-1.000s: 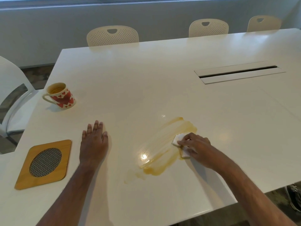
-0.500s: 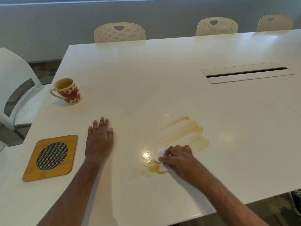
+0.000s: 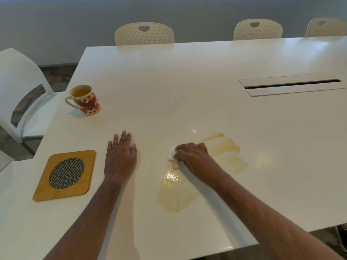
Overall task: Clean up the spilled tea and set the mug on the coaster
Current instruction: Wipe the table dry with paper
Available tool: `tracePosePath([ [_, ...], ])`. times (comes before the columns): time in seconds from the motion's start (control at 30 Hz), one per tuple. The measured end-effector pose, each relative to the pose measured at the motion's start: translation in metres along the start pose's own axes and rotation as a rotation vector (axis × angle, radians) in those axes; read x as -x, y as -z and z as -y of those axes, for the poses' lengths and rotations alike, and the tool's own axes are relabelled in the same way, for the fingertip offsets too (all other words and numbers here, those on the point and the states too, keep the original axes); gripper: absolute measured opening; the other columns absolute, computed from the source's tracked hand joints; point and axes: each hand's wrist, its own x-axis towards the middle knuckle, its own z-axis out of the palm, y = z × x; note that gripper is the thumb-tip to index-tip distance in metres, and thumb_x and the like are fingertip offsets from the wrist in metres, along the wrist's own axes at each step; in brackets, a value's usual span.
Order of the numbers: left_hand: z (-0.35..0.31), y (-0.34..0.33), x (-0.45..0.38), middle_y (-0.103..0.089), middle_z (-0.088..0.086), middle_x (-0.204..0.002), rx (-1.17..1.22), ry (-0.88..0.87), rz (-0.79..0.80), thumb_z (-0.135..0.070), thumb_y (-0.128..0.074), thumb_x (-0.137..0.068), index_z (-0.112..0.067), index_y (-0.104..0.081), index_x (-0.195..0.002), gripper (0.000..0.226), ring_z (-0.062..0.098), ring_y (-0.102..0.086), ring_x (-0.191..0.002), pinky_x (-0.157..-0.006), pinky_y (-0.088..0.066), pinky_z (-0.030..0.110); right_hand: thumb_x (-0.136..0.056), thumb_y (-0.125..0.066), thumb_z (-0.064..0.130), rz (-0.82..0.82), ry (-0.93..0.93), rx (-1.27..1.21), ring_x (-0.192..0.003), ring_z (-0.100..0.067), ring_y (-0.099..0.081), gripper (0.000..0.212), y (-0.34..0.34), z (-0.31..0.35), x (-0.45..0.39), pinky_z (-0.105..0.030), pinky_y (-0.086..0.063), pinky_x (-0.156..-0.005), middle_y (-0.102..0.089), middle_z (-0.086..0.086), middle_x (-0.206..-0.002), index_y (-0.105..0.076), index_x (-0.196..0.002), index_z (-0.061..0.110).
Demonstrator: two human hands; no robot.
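Note:
A smeared amber tea spill [image 3: 178, 192] streaks the white table [image 3: 187, 91], from the near middle up toward the right. My right hand [image 3: 193, 156] grips a small white tissue [image 3: 171, 153] and presses it on the wet patch between the two smears. My left hand [image 3: 121, 156] lies flat on the table, fingers straight, left of the spill. A white mug with red hearts [image 3: 85, 100] stands upright at the far left with tea in it. The wooden coaster with a dark woven centre [image 3: 65, 175] lies near the left edge, bare.
Cream chairs [image 3: 144, 33] line the far side of the table, and a white chair [image 3: 20, 94] stands at the left end. A long cable slot [image 3: 293, 86] is set into the tabletop at the right. The near table edge runs under my right forearm.
My right hand with the tissue has swept from the right end of the spill down to its near left, then back up to the middle. The stain is thinner. The left hand stayed put.

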Motion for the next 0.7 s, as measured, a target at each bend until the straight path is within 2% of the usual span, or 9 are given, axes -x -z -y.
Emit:
tracePosePath([
  [0.07,0.001,0.0,0.0,-0.019,0.002,-0.173,0.0,-0.001,0.006,-0.035,-0.028,-0.11,-0.017,-0.025,-0.164,0.057,0.023,-0.01,-0.161,-0.131,-0.008,0.044,-0.09,-0.066,0.017,-0.018,-0.06,0.034,-0.108,-0.014,-0.063,0.024,-0.001,-0.007,-0.009,-0.036,-0.029,-0.085,-0.067,0.017,-0.119,-0.071,-0.106,0.034],
  [0.13,0.001,0.0,0.001,-0.018,0.002,-0.173,-0.001,0.0,0.004,-0.035,-0.028,-0.11,-0.017,-0.024,-0.165,0.058,0.023,-0.009,-0.161,-0.131,-0.007,0.044,-0.083,-0.073,0.009,-0.011,-0.011,0.041,-0.107,-0.013,-0.062,0.034,0.0,0.001,-0.012,-0.037,-0.032,-0.086,-0.068,0.016,-0.118,-0.071,-0.105,0.034],
  [0.2,0.001,0.0,0.0,-0.018,0.002,-0.173,0.001,0.002,0.004,-0.035,-0.028,-0.11,-0.017,-0.024,-0.165,0.058,0.023,-0.009,-0.161,-0.131,-0.006,0.043,-0.084,-0.07,0.008,0.034,0.087,0.011,-0.11,-0.013,-0.062,0.034,0.0,0.019,-0.01,-0.037,-0.033,-0.087,-0.068,0.015,-0.123,-0.07,-0.107,0.033],
  [0.33,0.001,0.001,0.001,-0.019,0.002,-0.173,-0.001,-0.001,0.003,-0.035,-0.029,-0.11,-0.017,-0.025,-0.165,0.058,0.023,-0.01,-0.161,-0.131,-0.008,0.044,-0.102,-0.05,0.022,0.102,0.287,-0.089,-0.118,-0.012,-0.059,0.023,0.0,0.062,0.011,-0.038,-0.036,-0.091,-0.065,0.013,-0.135,-0.068,-0.113,0.031],
  [0.47,0.001,0.001,0.002,-0.018,0.002,-0.173,-0.001,-0.004,-0.001,-0.036,-0.028,-0.111,-0.018,-0.023,-0.165,0.058,0.023,-0.009,-0.161,-0.131,-0.006,0.043,-0.109,-0.04,0.013,0.18,0.537,-0.08,-0.124,-0.013,-0.054,0.034,0.003,0.086,0.036,-0.039,-0.041,-0.096,-0.056,0.01,-0.145,-0.056,-0.136,0.024],
  [0.57,0.0,0.001,0.002,-0.017,0.001,-0.173,0.006,-0.006,-0.008,-0.036,-0.028,-0.111,-0.019,-0.022,-0.165,0.057,0.021,-0.007,-0.161,-0.131,-0.005,0.042,-0.111,-0.037,0.012,0.17,0.601,-0.015,-0.122,-0.011,-0.052,0.048,0.005,0.085,0.037,-0.034,-0.039,-0.096,-0.054,0.012,-0.142,-0.037,-0.157,0.026],
  [0.7,0.0,0.001,0.0,-0.018,0.001,-0.173,0.018,0.004,-0.008,-0.034,-0.031,-0.11,-0.018,-0.025,-0.165,0.057,0.021,-0.009,-0.161,-0.131,-0.005,0.042,-0.104,-0.047,0.019,0.195,0.559,-0.03,-0.121,-0.018,-0.056,0.045,-0.005,0.063,0.006,-0.039,-0.038,-0.093,-0.053,0.003,-0.143,-0.052,-0.147,0.03],
])
